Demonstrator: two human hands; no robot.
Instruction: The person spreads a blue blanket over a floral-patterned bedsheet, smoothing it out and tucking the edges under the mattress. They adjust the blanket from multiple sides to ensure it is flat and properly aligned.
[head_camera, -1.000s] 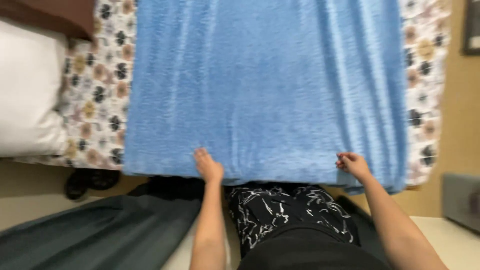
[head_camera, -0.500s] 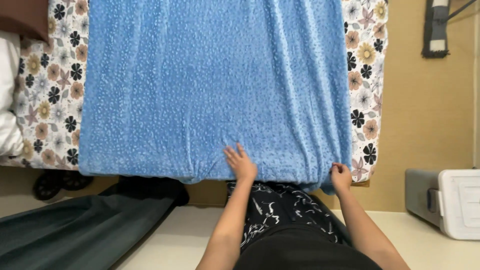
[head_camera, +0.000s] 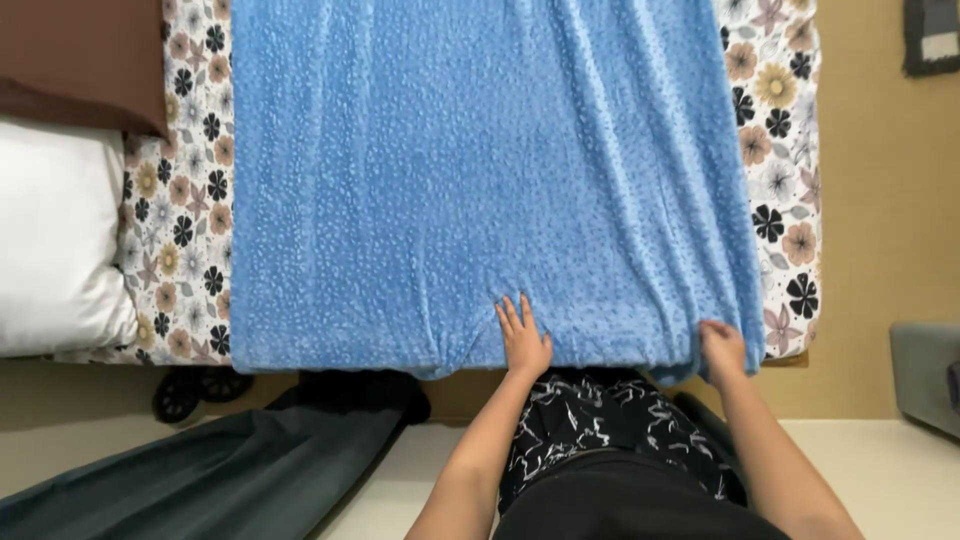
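Flowered bed sheet (head_camera: 190, 210) under a blue blanket (head_camera: 480, 170), spread flat across the middle. Left hand (head_camera: 523, 335) laid open, fingers spread, on the blanket's near edge. Right hand (head_camera: 721, 350) closed, gripping the blanket's near corner. White pillow (head_camera: 55, 240) off left.

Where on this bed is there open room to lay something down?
The blue blanket is flat and bare above the left hand. A floral sheet strip lies free beside it. Pillows, white and brown, crowd the other end; the right hand grips the blanket corner.
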